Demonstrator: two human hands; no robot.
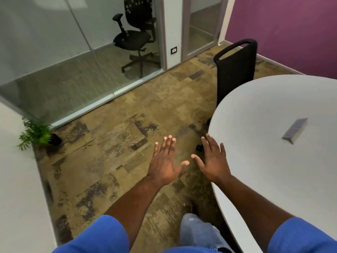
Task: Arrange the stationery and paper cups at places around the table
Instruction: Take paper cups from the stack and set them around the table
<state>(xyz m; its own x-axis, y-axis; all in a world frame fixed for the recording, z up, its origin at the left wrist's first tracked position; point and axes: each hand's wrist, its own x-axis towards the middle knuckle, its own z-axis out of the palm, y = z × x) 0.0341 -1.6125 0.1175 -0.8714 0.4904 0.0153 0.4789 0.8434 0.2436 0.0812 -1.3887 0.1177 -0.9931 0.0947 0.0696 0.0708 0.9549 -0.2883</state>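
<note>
**Both hands flat and bare beside the table**

Head view: round white table (pixel 264 106) fills the right side of the frame and is the only task item I can identify. A small grey wedge-shaped object (pixel 294 130) lies on the table top, well in from the rim; cannot tell what it is.

The left hand (pixel 164 161) hangs off the table's left edge, over the mottled brown carpet (pixel 109 134). It is palm down, with fingers straight and close together, thumb out, holding nothing. The right hand (pixel 212 162) is at the table's left rim, palm down with fingers splayed, also holding nothing. Its outer fingers overlap the rim; cannot tell if they touch it.

Short blue sleeves (pixel 102 236) cover both upper arms, and a knee in light blue jeans (pixel 198 230) shows just left of the table's near edge.

A black mesh-back chair (pixel 235 73) stands against the table's far-left rim. A small green potted plant (pixel 36 134) sits well left of the table by the glass partition (pixel 54 52). A black swivel office chair (pixel 135 37) is behind that glass. A purple wall (pixel 291 24) stands beyond the table.
</note>
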